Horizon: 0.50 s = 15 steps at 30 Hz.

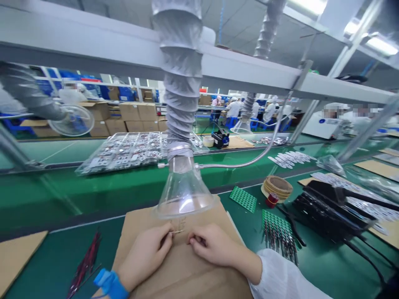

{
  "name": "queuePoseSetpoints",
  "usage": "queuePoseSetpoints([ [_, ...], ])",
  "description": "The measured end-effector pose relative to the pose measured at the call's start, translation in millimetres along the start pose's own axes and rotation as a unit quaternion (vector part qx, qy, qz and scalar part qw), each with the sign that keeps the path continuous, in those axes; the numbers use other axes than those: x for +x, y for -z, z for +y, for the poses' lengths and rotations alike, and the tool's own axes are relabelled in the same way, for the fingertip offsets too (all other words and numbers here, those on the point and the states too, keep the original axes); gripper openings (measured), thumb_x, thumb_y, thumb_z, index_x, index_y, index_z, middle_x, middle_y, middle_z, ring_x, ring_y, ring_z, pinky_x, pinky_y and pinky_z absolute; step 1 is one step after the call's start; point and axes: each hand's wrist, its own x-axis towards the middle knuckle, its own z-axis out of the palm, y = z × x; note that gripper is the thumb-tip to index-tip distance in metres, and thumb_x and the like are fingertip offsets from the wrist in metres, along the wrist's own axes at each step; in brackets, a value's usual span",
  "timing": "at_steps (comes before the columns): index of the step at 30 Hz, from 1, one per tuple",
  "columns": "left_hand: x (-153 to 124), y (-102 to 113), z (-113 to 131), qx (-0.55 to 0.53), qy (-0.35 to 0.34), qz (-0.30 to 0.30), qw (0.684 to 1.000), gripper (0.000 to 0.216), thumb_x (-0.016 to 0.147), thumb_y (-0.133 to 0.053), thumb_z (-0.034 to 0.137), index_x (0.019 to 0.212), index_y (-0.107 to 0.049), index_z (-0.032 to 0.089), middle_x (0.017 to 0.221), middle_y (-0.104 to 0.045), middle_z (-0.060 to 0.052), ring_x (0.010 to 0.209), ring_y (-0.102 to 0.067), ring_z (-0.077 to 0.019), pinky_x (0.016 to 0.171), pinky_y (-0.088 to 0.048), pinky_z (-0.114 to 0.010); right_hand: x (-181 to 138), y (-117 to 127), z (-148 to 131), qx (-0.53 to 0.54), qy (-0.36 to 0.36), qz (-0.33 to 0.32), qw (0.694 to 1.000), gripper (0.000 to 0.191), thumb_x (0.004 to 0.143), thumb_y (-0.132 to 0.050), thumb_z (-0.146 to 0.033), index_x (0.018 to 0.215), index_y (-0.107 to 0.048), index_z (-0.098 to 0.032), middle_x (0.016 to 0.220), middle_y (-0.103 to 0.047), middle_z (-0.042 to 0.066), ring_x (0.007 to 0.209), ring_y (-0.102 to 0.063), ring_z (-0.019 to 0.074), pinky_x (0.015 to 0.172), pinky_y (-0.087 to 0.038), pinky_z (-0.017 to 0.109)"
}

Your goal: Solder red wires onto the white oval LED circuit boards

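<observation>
Left hand (144, 256) pinched on a thin metal pin (177, 231), held above the cardboard sheet (187, 270), lower centre. Right hand (215, 245) curled, hold unclear (tips hidden). Risk: a slack pinch drops the pin.

Green-topped workbench (52, 265) carries a brown cardboard sheet (187, 270) at near centre. Left of the sheet: a bundle of red-and-black wires (84, 261). Right of it: a green perforated board (243, 199), a green board with pins (279, 236), a tan tape roll (277, 187), and a black unit (327, 211).
</observation>
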Motion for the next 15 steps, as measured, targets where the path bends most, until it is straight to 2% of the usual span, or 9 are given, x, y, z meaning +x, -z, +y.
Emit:
queuePoseSetpoints([
  [3, 2, 2, 3, 0.017, -0.004, 0.021, 1.0, 0.026, 0.106, -0.042, 0.03, 0.089, -0.061, 0.023, 0.087, -0.077, -0.004, 0.082, -0.072, -0.0225, 0.069, -0.038, -0.029, 0, 6, -7, 0.035, 0.006, -0.02, 0.999, 0.025, 0.095, -0.055, -0.021, 0.1, -0.078, -0.016, 0.073, -0.067, 0.001, 0.064, -0.055, 0.014, 0.064, -0.037, 0.025],
  [5, 3, 3, 3, 0.021, -0.009, 0.032, 0.999, 0.023, 0.104, -0.046, 0.029, 0.088, -0.062, 0.023, 0.087, -0.077, -0.004, 0.081, -0.072, -0.0217, 0.068, -0.037, -0.029, -1, 11, -22, 0.121, -0.009, -0.053, 0.991, 0.028, 0.1, -0.054, -0.03, 0.098, -0.078, -0.016, 0.073, -0.063, 0.001, 0.066, -0.053, 0.0139, 0.064, -0.038, 0.025],
  [8, 3, 6, 2, 0.019, -0.018, 0.041, 0.999, 0.019, 0.102, -0.05, 0.028, 0.092, -0.065, 0.023, 0.089, -0.079, -0.003, 0.082, -0.072, -0.0209, 0.068, -0.038, -0.028, -2, 15, -63, 0.253, -0.028, -0.156, 0.954, 0.031, 0.102, -0.06, -0.041, 0.103, -0.077, -0.016, 0.079, -0.06, 0.001, 0.072, -0.051, 0.0133, 0.068, -0.04, 0.024],
  [11, 4, 8, 2, 0.025, -0.025, 0.043, 0.998, 0.019, 0.101, -0.051, 0.027, 0.097, -0.069, 0.024, 0.094, -0.081, -0.003, 0.086, -0.074, -0.0213, 0.071, -0.042, -0.028, -1, 19, -109, 0.349, -0.034, -0.285, 0.892, 0.039, 0.101, -0.064, -0.052, 0.116, -0.076, -0.018, 0.079, -0.055, -0.001, 0.069, -0.047, 0.011, 0.063, -0.037, 0.021],
  [13, 4, 9, 2, 0.033, -0.03, 0.043, 0.998, 0.019, 0.101, -0.051, 0.027, 0.099, -0.07, 0.024, 0.096, -0.081, -0.003, 0.088, -0.075, -0.0215, 0.072, -0.045, -0.028, 3, 26, -135, 0.372, 0.001, -0.324, 0.87, 0.04, 0.098, -0.069, -0.057, 0.119, -0.077, -0.024, 0.082, -0.06, 0.0, 0.071, -0.051, 0.0119, 0.064, -0.04, 0.021],
  [15, 5, 11, 2, 0.038, -0.033, 0.043, 0.998, 0.018, 0.101, -0.052, 0.027, 0.099, -0.071, 0.024, 0.096, -0.082, -0.003, 0.087, -0.075, -0.0212, 0.072, -0.046, -0.028, 10, 37, -153, 0.359, 0.044, -0.313, 0.878, 0.037, 0.099, -0.067, -0.061, 0.118, -0.077, -0.031, 0.087, -0.066, 0.002, 0.076, -0.059, 0.0156, 0.067, -0.048, 0.023],
])
